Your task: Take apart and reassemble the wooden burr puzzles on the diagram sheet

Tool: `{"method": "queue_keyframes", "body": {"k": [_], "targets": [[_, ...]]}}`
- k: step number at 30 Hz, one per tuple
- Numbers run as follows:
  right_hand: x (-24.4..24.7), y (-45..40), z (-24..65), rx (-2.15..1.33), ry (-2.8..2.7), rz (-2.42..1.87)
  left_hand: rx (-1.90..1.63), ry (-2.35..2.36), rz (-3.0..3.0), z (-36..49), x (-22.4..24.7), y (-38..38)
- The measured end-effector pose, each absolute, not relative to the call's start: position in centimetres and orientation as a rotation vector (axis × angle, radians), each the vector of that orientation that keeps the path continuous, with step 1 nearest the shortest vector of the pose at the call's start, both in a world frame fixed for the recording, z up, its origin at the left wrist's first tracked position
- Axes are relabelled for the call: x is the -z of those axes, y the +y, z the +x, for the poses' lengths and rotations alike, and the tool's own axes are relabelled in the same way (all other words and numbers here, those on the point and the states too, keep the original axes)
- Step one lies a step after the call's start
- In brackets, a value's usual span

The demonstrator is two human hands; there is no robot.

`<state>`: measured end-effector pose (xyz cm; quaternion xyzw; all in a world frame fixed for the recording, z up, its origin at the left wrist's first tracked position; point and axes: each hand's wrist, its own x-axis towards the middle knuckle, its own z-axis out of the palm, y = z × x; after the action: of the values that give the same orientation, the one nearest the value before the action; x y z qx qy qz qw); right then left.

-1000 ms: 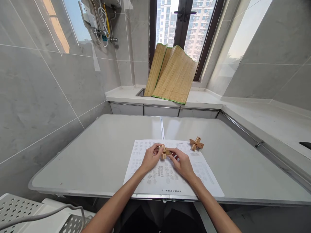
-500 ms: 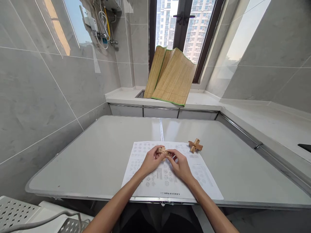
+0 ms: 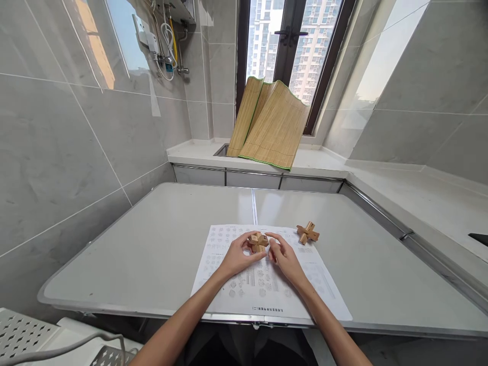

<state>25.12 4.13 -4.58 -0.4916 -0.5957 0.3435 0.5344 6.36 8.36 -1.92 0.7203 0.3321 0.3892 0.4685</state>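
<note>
An interlocking wooden burr puzzle (image 3: 258, 242) sits in my left hand (image 3: 236, 257), gripped between the thumb below and the curled fingers on its left side. My right hand (image 3: 285, 260) is just to the right of the puzzle, its index finger stretched toward the upper edge and the other fingers bent. Nothing shows in that hand; whether its fingertips touch the wood is hard to see. Beneath both hands lies a printed sheet (image 3: 274, 300) covered with small line diagrams. A second cross-shaped wooden puzzle (image 3: 308, 233) rests near the sheet's upper right corner.
The pale folding table (image 3: 125, 254) has a seam down its middle. Behind it, a folded bamboo mat (image 3: 272, 124) leans on the white counter (image 3: 320, 160) before the window. A white perforated object (image 3: 26, 333) with a grey cable stands at lower left.
My right hand has drawn back slightly from the puzzle and its fingers have spread, leaving more of the wood visible. My left hand keeps its hold. The view has tilted slightly.
</note>
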Motion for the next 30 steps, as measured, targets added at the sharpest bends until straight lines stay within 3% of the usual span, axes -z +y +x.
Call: {"method": "queue_keyframes", "body": {"k": [16, 30], "targets": [[4.9, 4.6, 25.2, -1.202, -1.099, -1.048, -0.912, 0.709, 1.79, 6.0, 1.8, 8.3], [6.8, 6.2, 28.0, -1.031, -0.566, -0.97, -1.017, 0.966, 1.749, 6.3, 3.6, 9.8]]}}
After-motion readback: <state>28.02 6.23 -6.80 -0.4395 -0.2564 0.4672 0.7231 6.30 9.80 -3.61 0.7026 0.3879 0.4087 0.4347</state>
